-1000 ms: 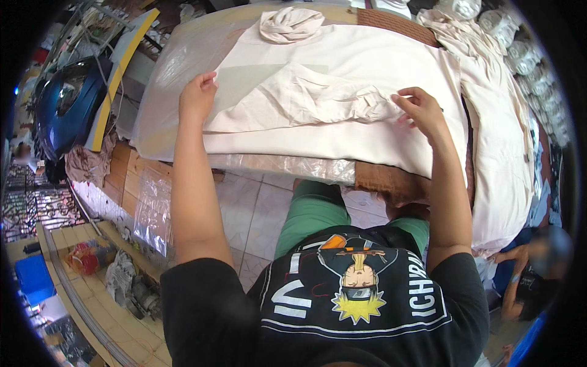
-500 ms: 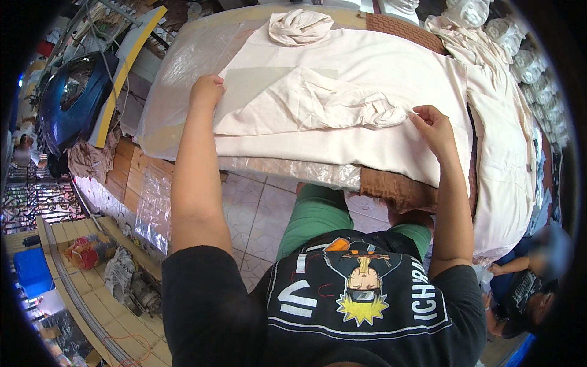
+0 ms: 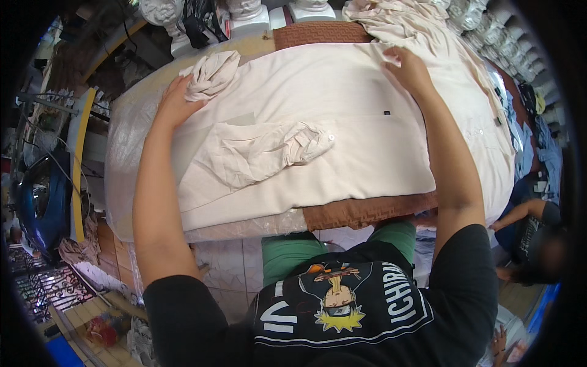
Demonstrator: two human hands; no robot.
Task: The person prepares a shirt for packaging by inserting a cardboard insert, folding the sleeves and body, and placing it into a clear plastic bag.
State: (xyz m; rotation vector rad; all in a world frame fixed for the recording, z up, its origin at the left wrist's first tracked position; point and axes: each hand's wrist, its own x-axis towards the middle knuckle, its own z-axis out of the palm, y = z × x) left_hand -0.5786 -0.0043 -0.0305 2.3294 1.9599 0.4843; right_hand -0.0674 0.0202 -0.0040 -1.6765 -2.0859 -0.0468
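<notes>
A cream button-up shirt lies spread over the padded table. One sleeve, with a small button near its cuff, is folded across the near side. The other sleeve lies bunched at the far left. My left hand rests against that bunched sleeve, thumb and fingers apart. At the shirt's far right edge my right hand has its fingers bent and closed on the cloth; the fingertips are partly hidden. A pale, stiff translucent sheet shows from under the folded sleeve.
Clear plastic covers the table's left part, and brown patterned cloth shows along its near edge. More cream garments hang over the right end. White balusters stand behind. Another person sits at the right.
My left hand has gone from the shirt's left edge to the bunched sleeve. My right hand has left the folded cuff for the far right edge. The view has shifted right.
</notes>
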